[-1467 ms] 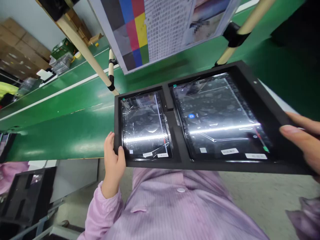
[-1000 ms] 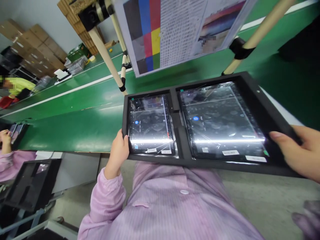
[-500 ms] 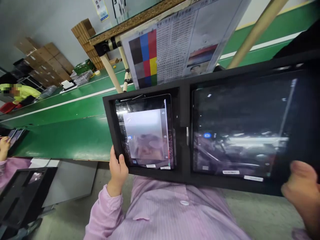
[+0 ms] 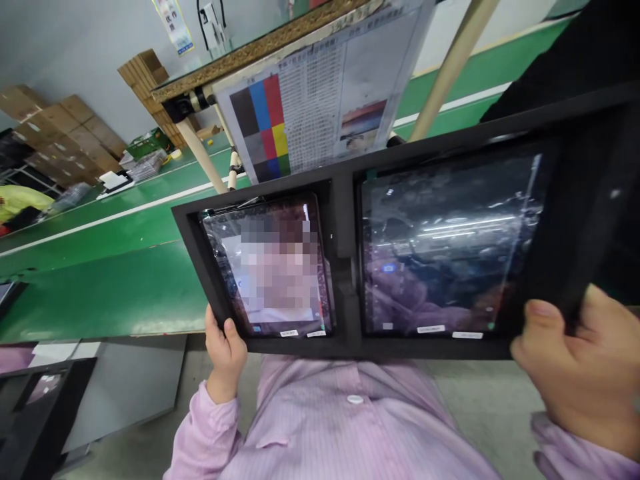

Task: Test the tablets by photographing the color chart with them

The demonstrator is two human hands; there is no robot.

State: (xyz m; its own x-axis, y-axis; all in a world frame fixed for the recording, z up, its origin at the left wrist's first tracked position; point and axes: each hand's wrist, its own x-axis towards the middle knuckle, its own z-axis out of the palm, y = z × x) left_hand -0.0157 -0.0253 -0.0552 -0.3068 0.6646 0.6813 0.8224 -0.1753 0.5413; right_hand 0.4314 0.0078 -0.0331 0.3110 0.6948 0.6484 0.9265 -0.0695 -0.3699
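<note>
A black foam tray (image 4: pixel 345 287) with two recesses is held up in front of my body, slightly tilted. In its left recess sits a tablet (image 4: pixel 270 267) with its screen lit and a picture on it, partly pixelated. A second tablet (image 4: pixel 445 247) lies in the right recess, its screen dark with a small blue camera icon and strong light reflections. My left hand (image 4: pixel 226 347) grips the tray's lower left corner, thumb on the front. My right hand (image 4: pixel 580 353) is closed round the lower right corner; its fingers behind are hidden.
Behind the tray runs a green workbench (image 4: pixel 100 287). A printed colour chart sheet (image 4: pixel 310 100) hangs under a chipboard shelf (image 4: pixel 270 47) on pale tubes. Cardboard boxes (image 4: pixel 65 133) are stacked at far left. Another black tray (image 4: pixel 45 413) is at lower left, near a person's pink sleeve (image 4: pixel 15 359).
The tray and both hands have shifted left in view, and the tray's right end tilts up more. The left tablet's picture has changed, and the reflections on the right one have moved.
</note>
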